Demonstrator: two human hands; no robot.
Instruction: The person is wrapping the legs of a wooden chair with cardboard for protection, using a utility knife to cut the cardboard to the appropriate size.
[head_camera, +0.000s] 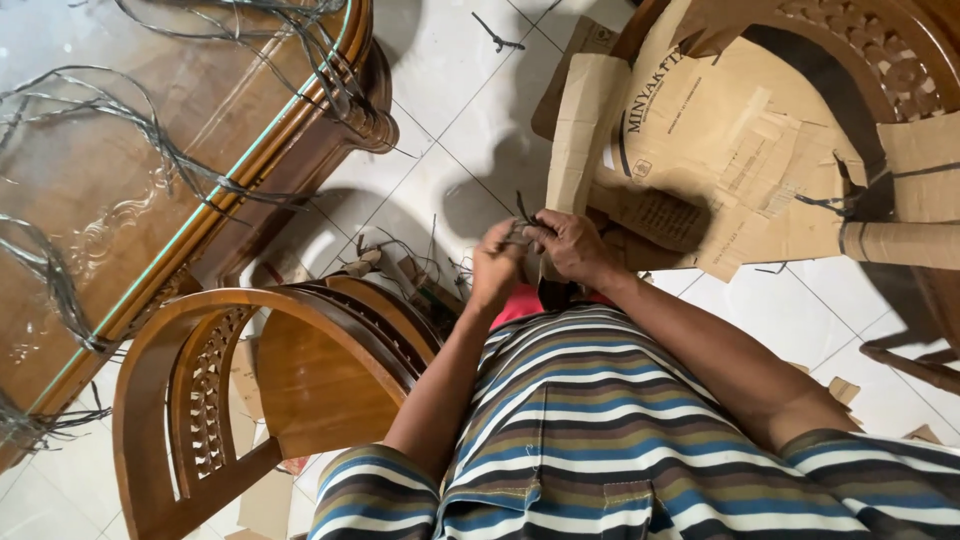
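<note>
Head view, looking straight down over a striped shirt (590, 430) in blue, olive and white.

Left hand (497, 268) and right hand (570, 245) raised together just above frame centre, knuckles almost touching. Fingers of both closed narrow around a small bundle of thin dark wire (522, 222), a short end sticking up toward 12 o'clock between the two hands. Left pinching the bundle from the 9 o'clock side, right curled over it from 3 o'clock. Exact grip under the right fingers hidden by the knuckles.

At 1 to 3 o'clock of the hands: flattened brown cardboard sheets (720, 150), overlapping, draped across a carved wooden chair (890, 60), with another dark wire scrap lying on the cardboard near the right edge. One long cardboard strip (578, 130) standing nearly upright directly behind the hands.

At 8 o'clock: a second carved wooden chair (250, 390) with a curved back and latticed panel, just beside the left forearm. At 10 o'clock: a glass-topped wooden counter (130, 180), long grey wire strands (150, 140) sprawled over it and trailing off its edge.

Between the counter and the hands: white tiled floor (440, 100), with small wire offcuts and cardboard scraps littered near 9 o'clock of the hands, and one bent wire piece (497, 38) alone near the top of the frame.
</note>
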